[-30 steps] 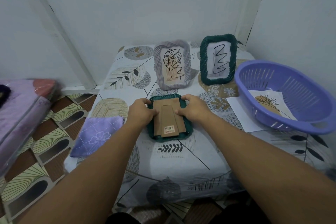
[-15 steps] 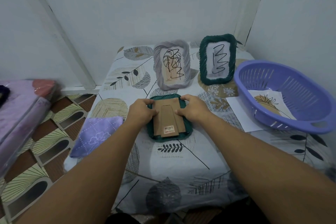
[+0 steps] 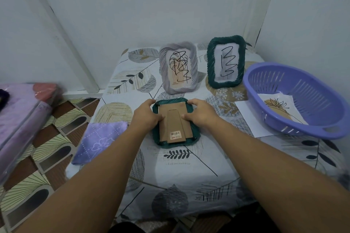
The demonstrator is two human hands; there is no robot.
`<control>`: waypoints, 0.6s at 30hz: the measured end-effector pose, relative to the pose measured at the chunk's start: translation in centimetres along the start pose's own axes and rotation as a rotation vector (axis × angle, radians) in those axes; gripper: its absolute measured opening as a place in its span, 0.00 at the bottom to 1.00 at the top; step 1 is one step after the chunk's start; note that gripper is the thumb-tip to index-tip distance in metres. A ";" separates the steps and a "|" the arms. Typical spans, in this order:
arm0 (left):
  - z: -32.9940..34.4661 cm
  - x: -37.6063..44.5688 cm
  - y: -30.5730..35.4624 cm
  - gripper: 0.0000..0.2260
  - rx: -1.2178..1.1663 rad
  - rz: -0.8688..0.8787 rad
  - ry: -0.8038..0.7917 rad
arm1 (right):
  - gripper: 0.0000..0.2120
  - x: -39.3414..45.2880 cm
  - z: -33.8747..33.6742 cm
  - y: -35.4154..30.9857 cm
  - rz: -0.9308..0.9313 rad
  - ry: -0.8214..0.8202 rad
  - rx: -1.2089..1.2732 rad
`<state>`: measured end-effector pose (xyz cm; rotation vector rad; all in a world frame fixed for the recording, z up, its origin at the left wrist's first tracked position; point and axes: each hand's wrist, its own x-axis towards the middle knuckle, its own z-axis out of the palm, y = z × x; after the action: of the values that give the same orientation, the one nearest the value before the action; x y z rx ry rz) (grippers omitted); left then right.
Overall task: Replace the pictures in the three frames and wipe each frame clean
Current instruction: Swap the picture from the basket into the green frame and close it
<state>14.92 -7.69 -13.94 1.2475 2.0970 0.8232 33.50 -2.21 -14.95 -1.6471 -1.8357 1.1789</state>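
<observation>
A dark green frame (image 3: 195, 135) lies face down in the middle of the table, its brown cardboard back (image 3: 175, 123) and stand facing up. My left hand (image 3: 146, 117) grips its left edge and my right hand (image 3: 200, 114) grips its right edge, thumbs on the cardboard. Behind it stand a grey frame (image 3: 178, 67) and a second green frame (image 3: 225, 61), each with a scribbled picture. A purple cloth (image 3: 100, 139) lies at the table's left edge.
A purple plastic basket (image 3: 295, 100) at the right holds a plant drawing (image 3: 278, 107). A white sheet (image 3: 248, 117) lies partly under it. Walls close the back and right. A purple covered box (image 3: 20, 111) sits on the patterned floor at left.
</observation>
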 end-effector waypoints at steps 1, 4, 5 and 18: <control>0.0 -0.1 0.0 0.29 0.001 0.002 0.003 | 0.32 0.0 0.1 0.0 0.006 -0.001 0.009; 0.1 -0.2 0.1 0.28 0.002 -0.003 0.005 | 0.33 0.2 0.3 0.2 0.032 -0.004 0.082; 0.1 -0.2 0.2 0.27 0.002 -0.006 0.005 | 0.33 0.2 0.5 0.3 0.043 -0.004 0.113; 0.2 0.0 0.0 0.26 -0.005 -0.016 0.003 | 0.29 0.1 0.5 0.6 0.031 0.011 0.131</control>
<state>15.04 -7.66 -14.04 1.2260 2.1038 0.8227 33.44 -2.27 -15.72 -1.6102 -1.6939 1.2724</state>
